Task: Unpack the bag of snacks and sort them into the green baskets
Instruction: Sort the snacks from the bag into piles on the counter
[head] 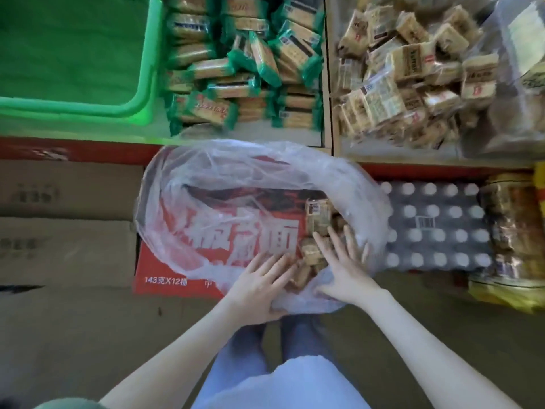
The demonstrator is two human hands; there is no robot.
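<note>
A clear plastic bag (236, 178) lies open on a red carton (177, 278). A few tan snack packs (317, 219) remain in its right corner. My left hand (259, 286) reaches into the bag with fingers spread, touching the lower packs. My right hand (345, 270) lies on the bag's right side, fingers spread beside the packs; whether it grips one I cannot tell. An empty green basket (73, 54) stands at the top left. Green-wrapped biscuit packs (244, 63) fill the middle bin. Tan snack packs (398, 75) fill the right bin.
Brown cardboard boxes (65, 225) sit to the left of the red carton. A shrink-wrapped pack of bottles (433, 225) lies to the right, with a yellow bag of goods (513, 240) beyond it. Another clear bag (519, 75) rests on the right bin. My legs are below.
</note>
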